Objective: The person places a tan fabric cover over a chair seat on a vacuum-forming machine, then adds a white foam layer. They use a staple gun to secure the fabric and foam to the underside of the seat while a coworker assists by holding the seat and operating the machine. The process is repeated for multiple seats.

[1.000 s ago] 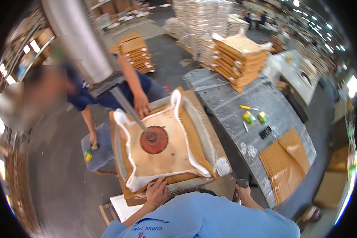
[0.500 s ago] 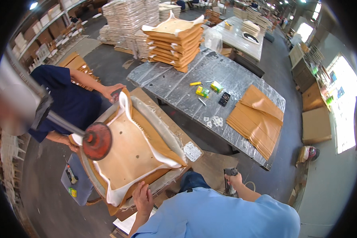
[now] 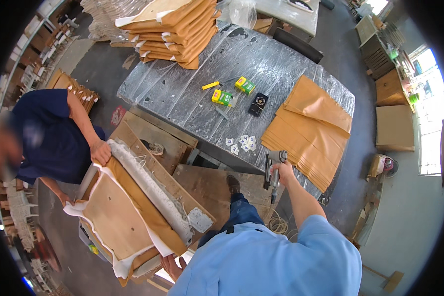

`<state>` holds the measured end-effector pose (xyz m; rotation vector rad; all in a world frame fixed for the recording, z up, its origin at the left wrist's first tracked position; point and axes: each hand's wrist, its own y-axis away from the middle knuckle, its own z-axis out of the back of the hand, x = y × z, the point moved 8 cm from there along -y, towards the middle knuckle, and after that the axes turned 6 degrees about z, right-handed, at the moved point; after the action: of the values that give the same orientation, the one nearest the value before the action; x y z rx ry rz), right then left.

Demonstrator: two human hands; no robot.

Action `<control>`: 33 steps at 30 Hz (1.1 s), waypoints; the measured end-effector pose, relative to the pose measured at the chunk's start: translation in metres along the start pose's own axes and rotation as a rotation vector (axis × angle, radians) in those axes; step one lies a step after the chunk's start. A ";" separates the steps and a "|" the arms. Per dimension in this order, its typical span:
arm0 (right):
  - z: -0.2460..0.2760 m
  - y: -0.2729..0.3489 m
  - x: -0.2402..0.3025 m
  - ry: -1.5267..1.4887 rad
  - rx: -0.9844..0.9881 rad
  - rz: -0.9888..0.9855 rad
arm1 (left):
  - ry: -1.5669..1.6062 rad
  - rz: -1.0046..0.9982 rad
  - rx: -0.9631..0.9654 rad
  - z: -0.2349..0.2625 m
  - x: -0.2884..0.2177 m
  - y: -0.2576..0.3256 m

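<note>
My right hand (image 3: 284, 173) grips a staple gun (image 3: 275, 170), raised beside the near edge of the plastic-covered table. At the near corner of an upholstered seat (image 3: 121, 222), my left hand (image 3: 171, 269) touches the edge with its fingers apart. The seat lies underside up: a pale wooden panel with tan leather and white padding folded round its rim. A co-worker opposite has one hand (image 3: 101, 152) on the far corner and the other hand (image 3: 65, 199) at the left corner. Beside the seat runs a worn, pale padded rim (image 3: 153, 190) of the work stand.
On the table (image 3: 182, 93) lie tan leather sheets (image 3: 311, 130), staple boxes (image 3: 222, 97), a black device (image 3: 257, 104), a yellow cutter (image 3: 210, 85) and white labels (image 3: 244, 143). A stack of seats (image 3: 175, 37) stands at its far left. A coiled hose (image 3: 277, 224) is on the floor.
The view has swung. The red round pad is off the seat panel. The seat has shifted and tilted, the co-worker's hands moving with it. My right hand has raised the staple gun toward the table.
</note>
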<state>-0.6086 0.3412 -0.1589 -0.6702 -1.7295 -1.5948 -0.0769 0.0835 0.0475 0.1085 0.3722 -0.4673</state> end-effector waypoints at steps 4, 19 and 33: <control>-0.024 -0.062 0.016 -0.060 0.028 -0.001 | -0.101 0.167 0.021 -0.009 -0.019 0.003; -0.125 -0.155 0.007 0.052 0.249 -0.055 | -0.106 0.636 0.169 -0.016 -0.048 0.002; -0.145 -0.175 -0.019 -0.111 0.279 -0.179 | -0.087 0.443 0.372 -0.024 -0.090 -0.027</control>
<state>-0.7094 0.1792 -0.2831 -0.4853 -2.0953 -1.4138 -0.1713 0.1011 0.0586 0.5194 0.1637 -0.0974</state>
